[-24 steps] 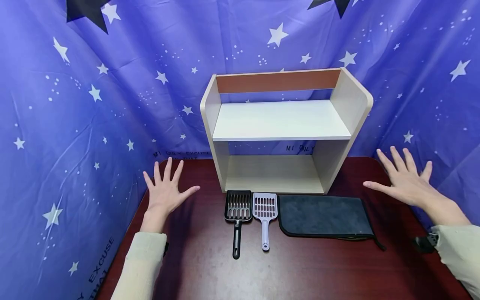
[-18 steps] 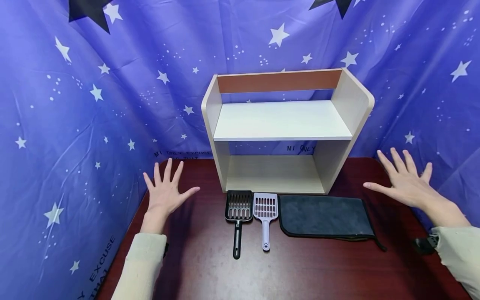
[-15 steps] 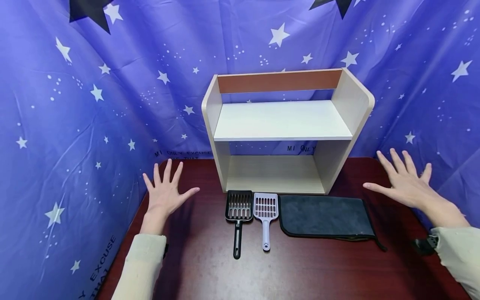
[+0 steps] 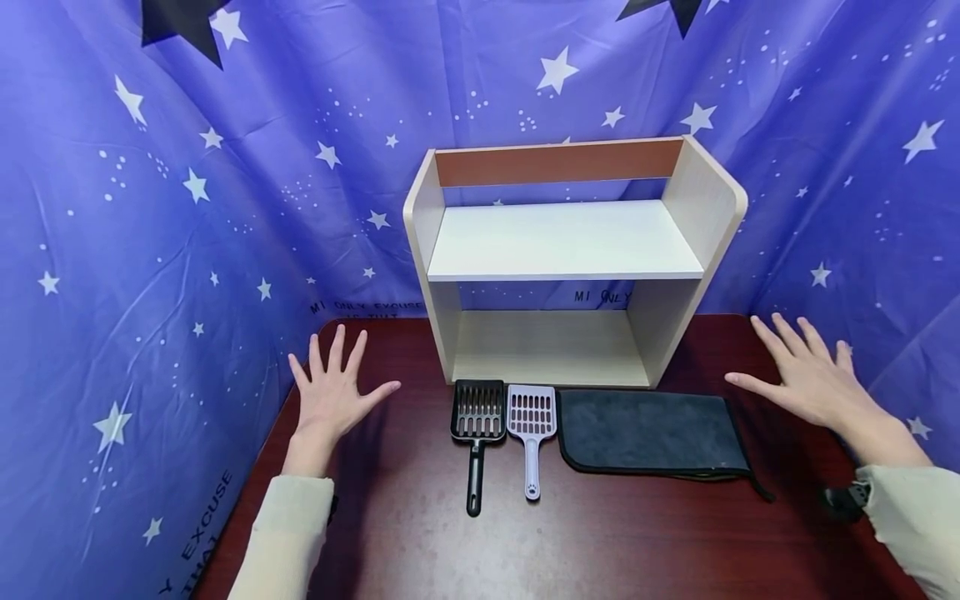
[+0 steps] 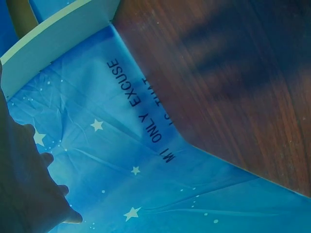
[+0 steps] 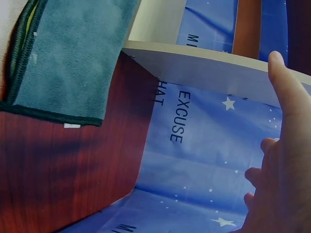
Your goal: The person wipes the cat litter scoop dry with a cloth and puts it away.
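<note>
My left hand [image 4: 330,400] hovers over the table's left side, fingers spread, holding nothing. Over the right side, my right hand [image 4: 813,383] is likewise spread, with nothing in it. Between them lie a black litter scoop [image 4: 478,412] and a pale lilac litter scoop [image 4: 532,412] side by side, slotted heads away from me and handles towards me. A folded dark cloth [image 4: 652,433] with a corded edge lies right of the scoops, nearest my right hand. In the right wrist view the same cloth [image 6: 77,58] looks teal, apart from the fingers.
A two-tier shelf unit [image 4: 562,242] with a white middle board stands at the back, just behind the scoops and cloth. Purple star-printed curtains [image 4: 187,250] enclose the dark red table [image 4: 600,542] at the back and both sides.
Both hands have shifted slightly towards me, the right one a little more. The scoops, cloth and shelf unit have stayed where they were.
</note>
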The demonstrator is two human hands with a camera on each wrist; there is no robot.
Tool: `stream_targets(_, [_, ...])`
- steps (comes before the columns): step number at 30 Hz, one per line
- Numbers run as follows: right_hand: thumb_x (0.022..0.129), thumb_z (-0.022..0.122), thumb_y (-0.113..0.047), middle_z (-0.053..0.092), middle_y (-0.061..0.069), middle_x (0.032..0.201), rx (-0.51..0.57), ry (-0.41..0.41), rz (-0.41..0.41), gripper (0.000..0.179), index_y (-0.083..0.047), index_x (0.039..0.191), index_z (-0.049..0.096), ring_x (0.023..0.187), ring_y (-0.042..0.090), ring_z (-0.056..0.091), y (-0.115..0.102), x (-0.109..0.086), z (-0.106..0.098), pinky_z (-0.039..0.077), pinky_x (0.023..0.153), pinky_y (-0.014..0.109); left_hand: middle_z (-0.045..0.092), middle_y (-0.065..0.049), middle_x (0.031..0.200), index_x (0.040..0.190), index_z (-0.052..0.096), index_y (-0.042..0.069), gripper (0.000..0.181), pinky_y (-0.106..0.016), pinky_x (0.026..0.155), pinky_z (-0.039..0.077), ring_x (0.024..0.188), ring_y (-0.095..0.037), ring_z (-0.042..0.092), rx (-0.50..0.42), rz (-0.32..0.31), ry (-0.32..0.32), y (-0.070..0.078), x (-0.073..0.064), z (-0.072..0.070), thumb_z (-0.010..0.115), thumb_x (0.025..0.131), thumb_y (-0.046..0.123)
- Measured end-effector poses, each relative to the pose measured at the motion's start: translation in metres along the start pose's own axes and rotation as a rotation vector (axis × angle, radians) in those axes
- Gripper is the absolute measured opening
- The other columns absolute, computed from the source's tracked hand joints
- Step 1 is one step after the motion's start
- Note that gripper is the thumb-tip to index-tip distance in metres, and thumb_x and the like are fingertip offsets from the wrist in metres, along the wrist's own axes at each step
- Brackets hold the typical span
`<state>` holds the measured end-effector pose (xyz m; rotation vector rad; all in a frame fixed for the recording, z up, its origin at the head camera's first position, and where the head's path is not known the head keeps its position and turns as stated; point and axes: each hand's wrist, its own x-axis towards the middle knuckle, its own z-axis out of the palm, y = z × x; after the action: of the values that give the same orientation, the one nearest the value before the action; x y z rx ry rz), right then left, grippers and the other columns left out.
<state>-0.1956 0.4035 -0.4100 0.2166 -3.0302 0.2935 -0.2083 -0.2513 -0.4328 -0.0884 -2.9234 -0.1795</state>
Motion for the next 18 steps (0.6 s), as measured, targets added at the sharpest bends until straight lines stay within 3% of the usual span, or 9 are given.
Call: stream_targets(18, [0.091,0.061,-0.059,0.006,0.027,0.165,0.06,0.021,-0.019,0.098,-0.016,0.161,0.009,0.151,0.05,-0.001,0.004,-0.012,0.028,0.011,0.105,0.083,0.011,-0.013,0.168,0.16,0.021,0.024,0.103,-0.076,0.117,-0.004,0.152,-0.048,0.0,0.005,-0.008,-0.008,0.005,-0.014,0.023,0.056,0.08,0.079])
